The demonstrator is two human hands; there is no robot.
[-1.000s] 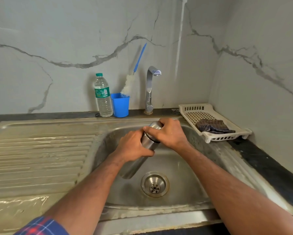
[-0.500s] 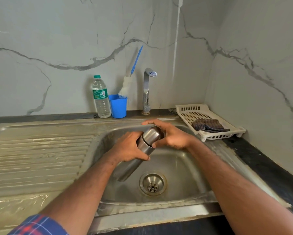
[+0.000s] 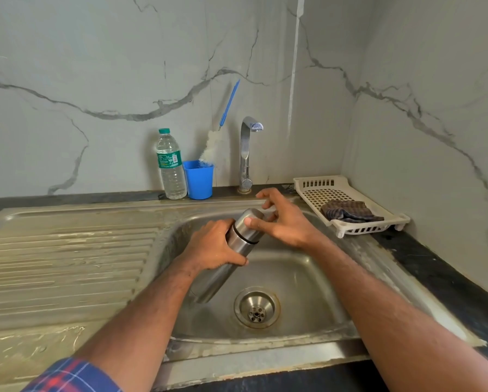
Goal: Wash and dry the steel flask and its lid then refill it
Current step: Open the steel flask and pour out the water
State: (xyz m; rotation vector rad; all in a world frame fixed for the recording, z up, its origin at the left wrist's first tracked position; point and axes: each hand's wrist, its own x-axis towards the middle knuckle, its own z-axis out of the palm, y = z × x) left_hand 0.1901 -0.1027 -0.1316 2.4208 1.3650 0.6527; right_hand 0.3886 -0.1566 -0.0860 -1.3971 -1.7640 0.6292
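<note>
Flask (image 3: 223,264) tilted over the sink (image 3: 307,292), above the drain. Left hand (image 3: 213,247) grips its body; right hand (image 3: 282,222), a sec ago wrapped round the lid (image 3: 249,224), now pinches it w/ loosened fingers, prob. unscrewing, washing not begun.

1 flask (image 3: 223,267), 1 btl (image 3: 170,165), 1 cup (image 3: 199,181); 2 hands (image 3: 214,246)
</note>
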